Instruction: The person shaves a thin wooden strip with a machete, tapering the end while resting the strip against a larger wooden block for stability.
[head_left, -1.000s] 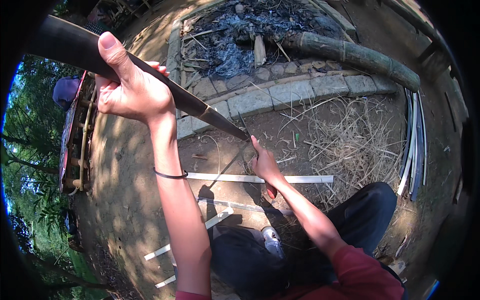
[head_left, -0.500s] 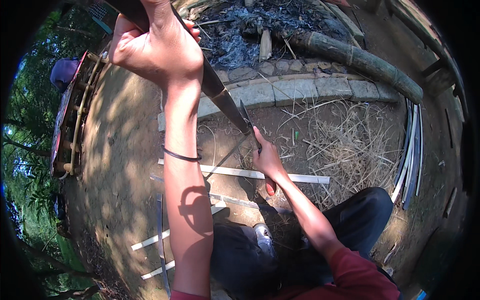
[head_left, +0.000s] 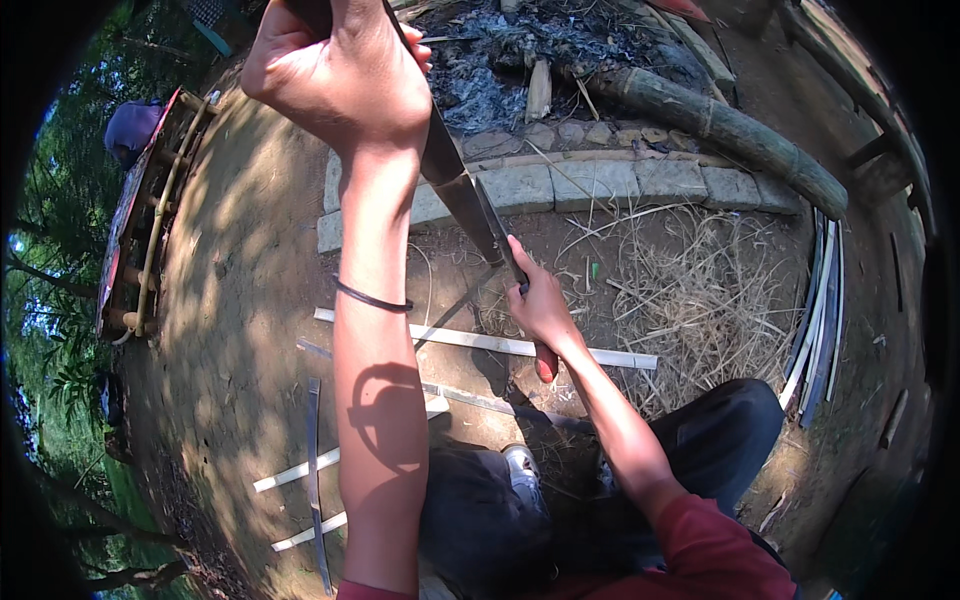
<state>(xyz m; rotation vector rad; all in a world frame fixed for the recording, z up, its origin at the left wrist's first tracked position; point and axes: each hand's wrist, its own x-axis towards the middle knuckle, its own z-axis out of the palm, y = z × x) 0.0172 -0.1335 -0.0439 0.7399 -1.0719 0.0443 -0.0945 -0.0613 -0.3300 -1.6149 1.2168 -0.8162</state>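
Note:
My left hand (head_left: 352,92), raised at the upper left, is closed round a long dark bamboo strip (head_left: 443,160). The strip slants down and right from that hand to a spot beside my right hand, just above the ground. My right hand (head_left: 545,305) grips a knife (head_left: 493,218) whose reddish handle end shows below the fist. Its narrow blade points up and left and lies along the strip's lower part; whether the edge bites into it, I cannot tell. Pale split bamboo slats (head_left: 480,341) lie on the ground below my hands, with darker strips (head_left: 315,470) across some of them.
Dry shavings (head_left: 700,300) are heaped right of my right hand. Beyond runs a curved stone border (head_left: 600,182) round an ash bed (head_left: 480,80), with a thick bamboo pole (head_left: 720,118) across it. More strips (head_left: 815,310) lie far right. A bamboo bench (head_left: 150,215) stands left.
My left hand has shifted a little to the right, with the upper part of the bamboo strip. My right hand and the knife have moved only slightly. Both hands keep their hold.

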